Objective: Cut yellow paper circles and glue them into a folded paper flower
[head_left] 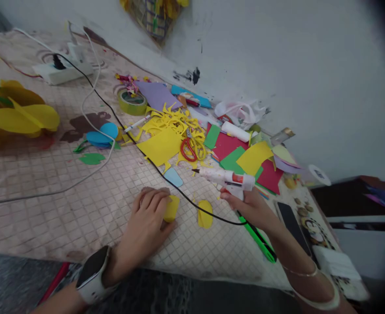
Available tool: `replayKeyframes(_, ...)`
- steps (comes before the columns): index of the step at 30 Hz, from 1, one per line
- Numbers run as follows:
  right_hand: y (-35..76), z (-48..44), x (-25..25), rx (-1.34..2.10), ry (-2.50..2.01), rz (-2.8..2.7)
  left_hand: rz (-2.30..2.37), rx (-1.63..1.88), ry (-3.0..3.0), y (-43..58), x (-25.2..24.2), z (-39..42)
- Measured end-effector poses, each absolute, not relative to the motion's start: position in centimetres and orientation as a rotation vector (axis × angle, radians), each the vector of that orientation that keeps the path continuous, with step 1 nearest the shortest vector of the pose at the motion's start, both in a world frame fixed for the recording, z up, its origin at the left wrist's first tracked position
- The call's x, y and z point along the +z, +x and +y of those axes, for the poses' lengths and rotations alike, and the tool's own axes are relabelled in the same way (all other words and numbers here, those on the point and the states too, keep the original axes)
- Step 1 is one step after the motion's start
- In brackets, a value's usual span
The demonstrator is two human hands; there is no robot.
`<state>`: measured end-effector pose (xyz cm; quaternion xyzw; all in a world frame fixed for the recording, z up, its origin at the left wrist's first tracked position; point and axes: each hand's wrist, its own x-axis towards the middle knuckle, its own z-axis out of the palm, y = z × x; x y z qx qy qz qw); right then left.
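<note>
My right hand [245,203] is wrapped round the handle of a white glue gun [225,178], whose dark nozzle points left. A black cord hangs from the gun and runs across the table. My left hand [151,209] rests low over the table with its fingers closed on a small yellow paper piece [172,208]. Between the hands lies a yellow paper oval [205,214] with a crease in it. Just beyond sits a pale blue paper piece [173,177]. Under my right wrist is a green box cutter [259,240].
Red-handled scissors [188,150] lie by yellow paper scraps [171,120] and a yellow sheet [161,146]. Tape [132,102] stands behind. A power strip [63,72] and yellow paper flowers [24,115] are at left. Coloured sheets [227,144] and a phone [292,226] are at right.
</note>
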<state>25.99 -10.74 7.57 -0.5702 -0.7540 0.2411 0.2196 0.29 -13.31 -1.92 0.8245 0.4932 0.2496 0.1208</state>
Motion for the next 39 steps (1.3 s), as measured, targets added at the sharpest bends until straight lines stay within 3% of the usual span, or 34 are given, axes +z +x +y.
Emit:
replayKeyframes(11,24.1,-13.0,8.2,0.884,-1.597,-2.322,1.534,0.689,2.474,-2.4,-2.1,-15.0)
replayKeyframes(24,24.6,-12.5,8.5,0.869,-1.592,-2.325,1.293,0.578,2.507,-1.0,-0.9,-12.0)
replayKeyframes(32,23.3,-13.1,7.8,0.984,-1.564,-2.339,1.572,0.72,2.466,-2.1,-1.4,-14.4)
replayKeyframes(39,22.0,-13.3,7.1,1.074,-1.498,-2.451,1.434,0.911,2.532,-3.9,-2.9,-18.4)
